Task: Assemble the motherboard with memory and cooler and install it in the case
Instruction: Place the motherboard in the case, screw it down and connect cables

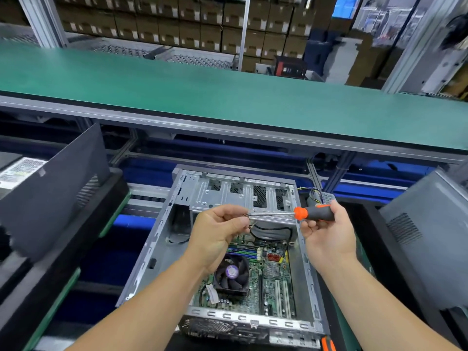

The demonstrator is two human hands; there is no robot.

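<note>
Head view, item one: I am seeing the screwdriver (291, 214) lying level over the open case (162, 239), tip leftward. Right hand (326, 231) is gripping its orange-and-black handle; left hand (217, 231) is pinching the tip (motherboard (273, 282) inside below).

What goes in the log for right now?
right hand: grips screwdriver | left hand: pinches its tip | motherboard: in case

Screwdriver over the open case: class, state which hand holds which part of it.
The right hand grips the orange-and-black screwdriver by its handle; the left hand pinches at the shaft's tip.
</note>
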